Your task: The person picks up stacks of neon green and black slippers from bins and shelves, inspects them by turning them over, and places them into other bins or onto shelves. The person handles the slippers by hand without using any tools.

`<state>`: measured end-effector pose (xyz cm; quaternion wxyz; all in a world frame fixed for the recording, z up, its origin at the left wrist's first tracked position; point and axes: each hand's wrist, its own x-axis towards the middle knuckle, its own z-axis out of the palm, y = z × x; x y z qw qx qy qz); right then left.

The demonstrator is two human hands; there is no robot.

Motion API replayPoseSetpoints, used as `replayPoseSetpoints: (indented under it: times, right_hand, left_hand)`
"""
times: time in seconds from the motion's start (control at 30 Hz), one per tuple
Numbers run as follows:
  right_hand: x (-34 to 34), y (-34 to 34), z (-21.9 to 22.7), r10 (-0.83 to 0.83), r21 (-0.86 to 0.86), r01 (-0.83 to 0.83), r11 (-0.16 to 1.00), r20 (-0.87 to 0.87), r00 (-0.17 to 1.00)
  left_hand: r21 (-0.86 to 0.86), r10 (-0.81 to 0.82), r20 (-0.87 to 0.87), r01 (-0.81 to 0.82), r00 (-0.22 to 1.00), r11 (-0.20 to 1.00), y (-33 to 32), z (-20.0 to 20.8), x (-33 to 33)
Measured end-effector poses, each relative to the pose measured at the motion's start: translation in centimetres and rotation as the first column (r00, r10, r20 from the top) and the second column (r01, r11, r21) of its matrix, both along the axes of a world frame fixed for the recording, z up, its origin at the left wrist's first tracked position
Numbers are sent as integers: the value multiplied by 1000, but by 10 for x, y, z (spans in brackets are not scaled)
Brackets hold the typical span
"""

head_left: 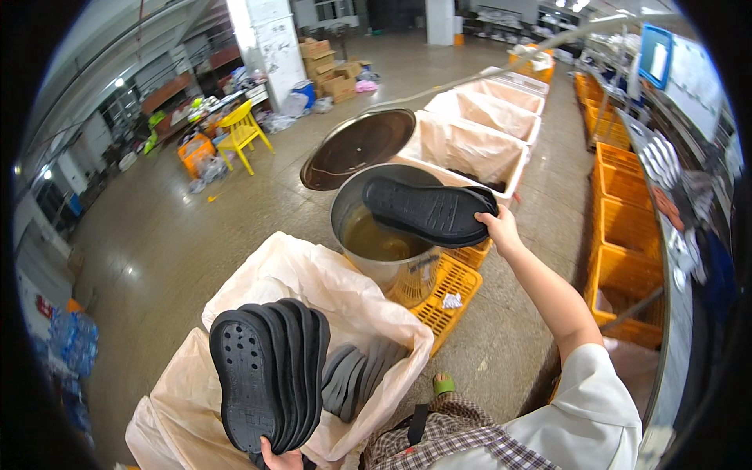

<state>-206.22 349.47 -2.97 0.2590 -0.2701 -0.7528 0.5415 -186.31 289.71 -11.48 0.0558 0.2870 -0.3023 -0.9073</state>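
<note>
My left hand (280, 456) is closed on the heel end of a fanned stack of several black shoe soles (244, 384), held upright above a liner-covered bin (270, 270). The front sole has small round holes near its toe. In my right hand (500, 227), reaching forward, are black shoe soles (419, 210), gripped at one end; how many overlap there I cannot tell. They lie nearly flat over the mouth of a metal pot (345, 192) of brownish liquid, covering part of it. More grey-black soles (362, 380) rest inside the lined bin.
A round brown lid (359, 149) tilts behind the pot. Yellow crates (450, 294) are under and beside it. Lined white bins (470, 141) run back in a row. Orange crates (627, 227) line a bench on the right. A yellow chair (243, 135) stands far left.
</note>
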Motion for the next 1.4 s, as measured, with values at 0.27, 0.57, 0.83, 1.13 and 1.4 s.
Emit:
replayPoseSetpoints:
  times: [0.27,0.57,0.83,1.13,1.4]
  right_hand:
    - [-164,44,12,167,700,-508,501,498,851]
    - [-237,-19,-27,298,637,-771,11,734,611]
    - [-260,-45,-99,352,585,-805,-96,777,522]
    - [-246,-35,-59,369,622,-768,-153,757,540]
    - [-212,6,52,431,806,-478,-348,591,682]
  left_hand:
    - [-144,220,186,-195,958,970,99,11,5]
    - [-200,328,255,-282,909,938,129,4,6]
    - [-239,399,270,-341,876,909,142,9,22]
    - [-245,378,280,-315,883,917,133,4,41]
    - [-176,254,134,-229,958,957,121,-4,10]
